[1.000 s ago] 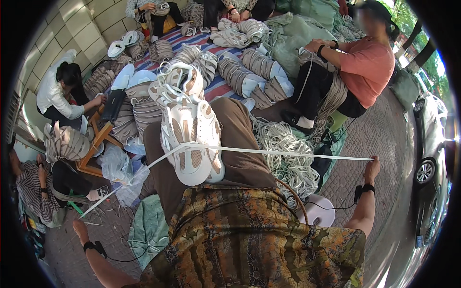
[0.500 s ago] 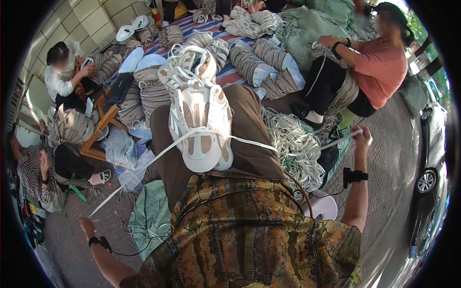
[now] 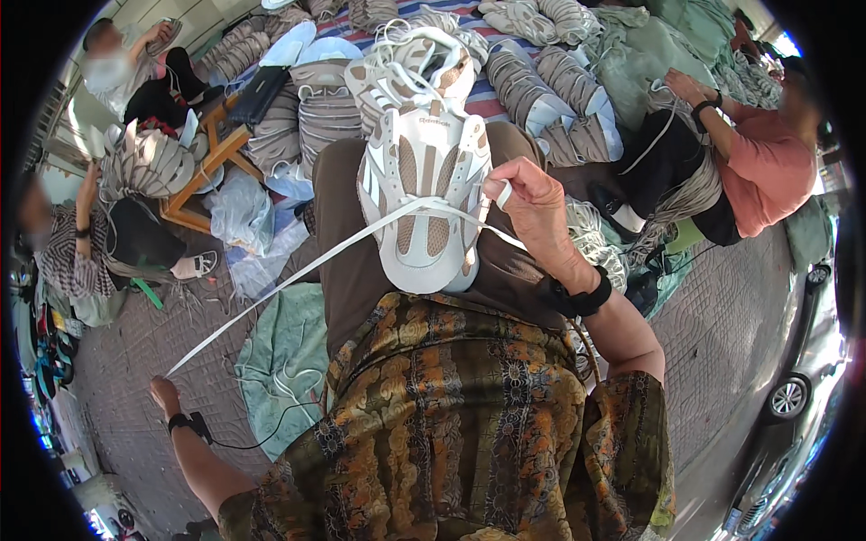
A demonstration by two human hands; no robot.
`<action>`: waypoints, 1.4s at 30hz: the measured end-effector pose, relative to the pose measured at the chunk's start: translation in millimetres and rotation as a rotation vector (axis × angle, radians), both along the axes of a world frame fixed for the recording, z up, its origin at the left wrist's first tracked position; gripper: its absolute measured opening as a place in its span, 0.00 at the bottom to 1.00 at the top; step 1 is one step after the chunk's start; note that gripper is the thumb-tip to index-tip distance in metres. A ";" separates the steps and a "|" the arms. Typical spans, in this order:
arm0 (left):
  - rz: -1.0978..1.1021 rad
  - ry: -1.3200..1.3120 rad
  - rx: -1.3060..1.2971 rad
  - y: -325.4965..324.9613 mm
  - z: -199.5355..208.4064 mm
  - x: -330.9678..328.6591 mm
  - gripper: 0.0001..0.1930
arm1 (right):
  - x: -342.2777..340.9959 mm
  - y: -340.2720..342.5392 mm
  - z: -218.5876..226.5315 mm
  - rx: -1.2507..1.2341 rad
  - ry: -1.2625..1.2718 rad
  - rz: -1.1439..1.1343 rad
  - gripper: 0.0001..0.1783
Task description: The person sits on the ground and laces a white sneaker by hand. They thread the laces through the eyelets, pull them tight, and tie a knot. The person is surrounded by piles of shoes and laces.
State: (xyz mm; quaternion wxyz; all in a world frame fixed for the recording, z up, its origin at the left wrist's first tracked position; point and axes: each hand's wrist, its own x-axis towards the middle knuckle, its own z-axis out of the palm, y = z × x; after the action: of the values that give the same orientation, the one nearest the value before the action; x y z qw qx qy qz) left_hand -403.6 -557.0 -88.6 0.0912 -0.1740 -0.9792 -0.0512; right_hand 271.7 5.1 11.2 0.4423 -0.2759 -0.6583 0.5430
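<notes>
A white and tan sneaker upper [image 3: 437, 236] lies across my lap, toe toward me, with more uppers [image 3: 456, 68] behind it. A flat white shoelace [image 3: 293, 281] passes through its lowest eyelets. Out to the lower left, my left hand [image 3: 165, 397] is closed on one side of the lace and holds it taut. My right hand [image 3: 538, 216] is at the right side of the upper, thumb and finger pinching the lace's other side. That side runs slack below the hand. Black bands circle both wrists.
A heap of loose white laces [image 3: 595, 243] lies right of my knees. A wooden stool frame [image 3: 212, 167], plastic bags [image 3: 239, 221] and a green cloth [image 3: 287, 370] are at left. Bundled uppers [image 3: 546, 90] cover a striped sheet. Several people sit around; a car [image 3: 789, 397] stands far right.
My right hand has come in from far right to the upper, and its side of the lace has slackened. My left hand stays out left, lace taut. The view has shifted.
</notes>
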 end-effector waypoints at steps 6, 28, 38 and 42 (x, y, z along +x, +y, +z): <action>-0.007 -0.006 -0.074 1.4 -7.4 23.0 0.09 | -17.0 -1.4 -4.1 0.279 -0.200 -0.110 0.05; 0.179 0.158 -0.194 -12.3 -49.3 41.6 0.13 | -34.9 -16.6 33.5 1.056 -0.730 -0.245 0.09; -0.176 0.153 0.095 43.7 -54.7 48.5 0.06 | -24.5 -8.5 25.7 0.906 -0.668 -0.175 0.08; -0.562 -0.108 0.267 168.3 -27.0 112.2 0.06 | -30.2 -22.5 26.9 1.039 -0.706 -0.249 0.09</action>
State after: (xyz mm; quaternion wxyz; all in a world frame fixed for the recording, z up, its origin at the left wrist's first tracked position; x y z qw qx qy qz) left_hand -291.4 -388.7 -115.6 0.0434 -0.4213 -0.8808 -0.2115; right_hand 241.5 -17.4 38.1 0.3348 -0.2621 -0.9047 -0.0260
